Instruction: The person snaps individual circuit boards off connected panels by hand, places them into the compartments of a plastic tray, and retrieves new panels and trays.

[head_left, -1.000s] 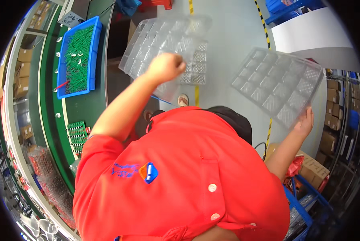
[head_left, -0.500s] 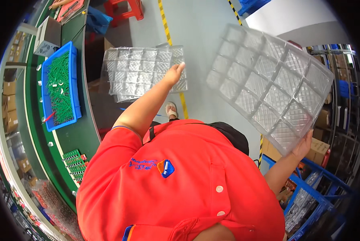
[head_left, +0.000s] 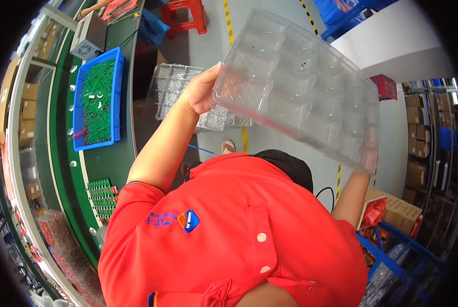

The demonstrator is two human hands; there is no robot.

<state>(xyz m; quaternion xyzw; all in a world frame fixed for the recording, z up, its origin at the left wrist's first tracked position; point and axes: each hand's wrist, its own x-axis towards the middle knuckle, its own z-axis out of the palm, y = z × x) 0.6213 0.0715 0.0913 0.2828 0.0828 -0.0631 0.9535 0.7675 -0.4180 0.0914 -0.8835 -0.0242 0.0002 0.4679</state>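
Observation:
A clear plastic compartment tray (head_left: 300, 87) is held up in front of me, tilted, its grid of square pockets slightly smeared by motion. My left hand (head_left: 202, 92) is closed on its left edge, with some fingers showing dimly through the plastic. At the lower right corner, my right hand (head_left: 368, 152) grips the tray and is partly seen through it. Lower down, behind my left hand, lie more clear compartment trays (head_left: 171, 82), stacked unevenly and partly covered by my arm and the raised tray.
On the green workbench (head_left: 121, 169) at left stand a blue bin (head_left: 118, 97) of green parts, a grey metal box (head_left: 90, 38) and green circuit boards (head_left: 102, 198). A red stool (head_left: 185, 18) is ahead. Cardboard boxes (head_left: 400, 211) and a blue frame (head_left: 387, 256) stand at right.
My left hand has left the stacked trays and taken hold of the raised tray's left edge. That tray has turned and shifted left, and the view has moved slightly.

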